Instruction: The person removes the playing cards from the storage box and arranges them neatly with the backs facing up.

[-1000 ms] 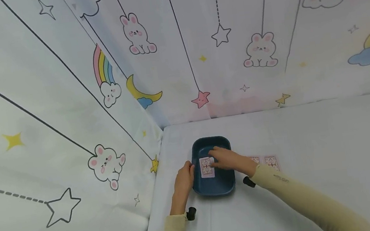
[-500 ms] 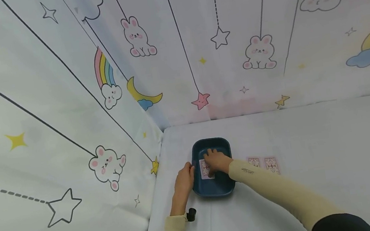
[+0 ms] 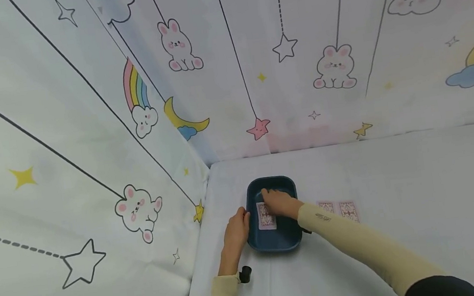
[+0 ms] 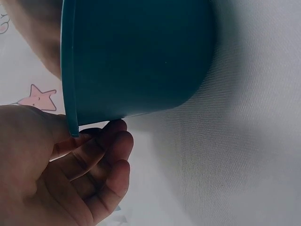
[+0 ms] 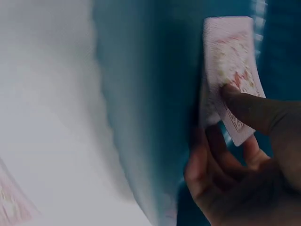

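Note:
A dark teal tray (image 3: 276,245) stands on the white-covered table. My left hand (image 3: 235,229) grips its left rim; in the left wrist view the curled fingers (image 4: 117,183) are below the rim, against the outer wall. Inside the tray lies a playing card (image 3: 266,219) with a red patterned back, partly covered by my right hand (image 3: 281,203). In the right wrist view the thumb presses on a playing card (image 5: 233,56), and curled fingers come from below it, so the card is pinched. Part of another card (image 5: 207,106) shows behind it.
Two more patterned playing cards lie face down right of the tray: one nearer card (image 3: 326,206), partly behind the sleeve, and one farther right card (image 3: 349,211). A printed cloth wall (image 3: 305,125) rises behind the table (image 3: 423,184), and another stands at its left.
My right hand came farther over the tray and its fingers spread across the card, then drew together at the card's upper right. My left hand stays on the rim.

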### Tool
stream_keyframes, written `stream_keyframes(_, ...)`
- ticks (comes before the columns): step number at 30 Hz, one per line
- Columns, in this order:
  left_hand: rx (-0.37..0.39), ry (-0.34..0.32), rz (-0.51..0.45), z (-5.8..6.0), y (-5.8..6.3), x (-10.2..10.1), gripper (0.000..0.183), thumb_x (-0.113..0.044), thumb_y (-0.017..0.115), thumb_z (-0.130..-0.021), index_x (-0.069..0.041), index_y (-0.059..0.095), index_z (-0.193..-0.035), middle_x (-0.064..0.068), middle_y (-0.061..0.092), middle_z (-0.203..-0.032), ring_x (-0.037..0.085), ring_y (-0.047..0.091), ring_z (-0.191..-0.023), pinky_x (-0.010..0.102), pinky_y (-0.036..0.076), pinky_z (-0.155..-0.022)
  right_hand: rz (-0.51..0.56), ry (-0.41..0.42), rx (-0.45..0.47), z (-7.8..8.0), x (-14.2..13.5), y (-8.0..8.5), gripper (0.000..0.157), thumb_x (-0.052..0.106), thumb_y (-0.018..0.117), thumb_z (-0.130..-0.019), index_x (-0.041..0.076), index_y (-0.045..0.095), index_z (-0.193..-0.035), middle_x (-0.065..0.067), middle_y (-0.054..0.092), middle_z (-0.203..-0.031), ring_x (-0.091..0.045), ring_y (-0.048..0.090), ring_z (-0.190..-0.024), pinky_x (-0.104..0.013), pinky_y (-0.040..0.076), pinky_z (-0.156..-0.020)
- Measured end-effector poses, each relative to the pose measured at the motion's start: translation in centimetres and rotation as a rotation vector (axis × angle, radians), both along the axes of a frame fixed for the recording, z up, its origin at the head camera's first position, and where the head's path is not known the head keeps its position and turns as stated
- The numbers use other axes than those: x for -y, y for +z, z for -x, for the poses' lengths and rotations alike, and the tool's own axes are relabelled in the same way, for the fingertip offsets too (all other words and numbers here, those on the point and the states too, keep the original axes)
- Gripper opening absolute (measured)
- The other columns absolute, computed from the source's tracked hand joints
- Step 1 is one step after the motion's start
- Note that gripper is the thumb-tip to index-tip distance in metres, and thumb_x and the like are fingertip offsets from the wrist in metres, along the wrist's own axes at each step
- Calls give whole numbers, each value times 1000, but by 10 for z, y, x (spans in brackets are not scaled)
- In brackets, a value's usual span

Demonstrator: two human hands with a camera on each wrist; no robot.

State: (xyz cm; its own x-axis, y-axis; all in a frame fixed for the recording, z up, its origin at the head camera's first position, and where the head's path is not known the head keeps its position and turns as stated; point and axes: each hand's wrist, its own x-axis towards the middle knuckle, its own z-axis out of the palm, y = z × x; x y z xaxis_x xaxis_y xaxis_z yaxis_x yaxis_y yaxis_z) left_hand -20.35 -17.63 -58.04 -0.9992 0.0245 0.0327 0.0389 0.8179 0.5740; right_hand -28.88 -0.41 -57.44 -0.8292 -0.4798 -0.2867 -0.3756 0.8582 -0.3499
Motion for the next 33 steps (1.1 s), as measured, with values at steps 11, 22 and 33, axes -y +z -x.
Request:
stream_keyframes(11, 26, 19, 5, 1, 0, -1, 17, -22, 49, -107, -7, 57, -103, 6, 58, -78, 15, 50, -63, 28, 40, -57, 533, -63, 289, 0, -41, 16, 32, 3, 63, -95, 5, 48, -123, -12, 64, -93, -20, 65, -72, -32, 56, -65)
stream_keyframes(22, 23, 18, 9, 3, -3, 1, 17, -21, 50, -107, -7, 57, -101, 5, 57, -77, 15, 49, -63, 28, 40, -57, 757, -119, 211, -14, -143, 18, 42, 13, 66, -97, 3, 52, -135, -17, 63, -95, -36, 63, -85, -42, 54, -70)
stream_keyframes(33, 24, 13, -3, 3, -4, 0, 16, -21, 50, -106, -7, 56, -101, 5, 56, -76, 15, 49, -63, 28, 39, -56, 678, -277, 131, -30, -220, 12, 47, 20, 65, -99, 4, 48, -140, -17, 65, -108, -28, 63, -91, -43, 54, -79)
